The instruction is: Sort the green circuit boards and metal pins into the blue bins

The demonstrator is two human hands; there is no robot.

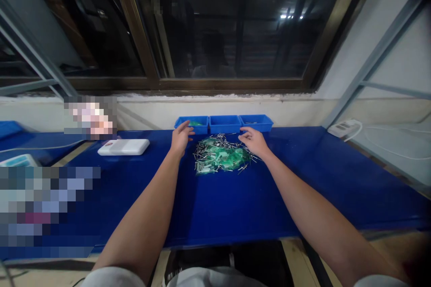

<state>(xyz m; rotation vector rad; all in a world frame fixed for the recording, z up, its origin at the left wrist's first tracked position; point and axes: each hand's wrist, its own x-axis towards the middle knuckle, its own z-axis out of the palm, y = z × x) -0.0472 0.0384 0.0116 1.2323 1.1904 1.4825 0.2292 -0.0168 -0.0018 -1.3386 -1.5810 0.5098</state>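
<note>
A heap of small green parts and thin metal pins (220,156) lies on the blue mat (215,206). My left hand (180,138) reaches out at the heap's far left, fingers loosely spread, close to the left blue bin (191,124). My right hand (254,141) rests at the heap's far right edge, fingers curled toward the pins; whether it holds any is too small to tell. Behind the heap stand three blue bins in a row: the left one with green parts inside, the middle bin (224,123) and the right bin (256,122).
A white flat device (124,147) lies on the mat at the left. A white power strip (344,128) with a cable sits at the far right by the wall. A dark window runs behind the bench. Metal frame bars stand at both sides.
</note>
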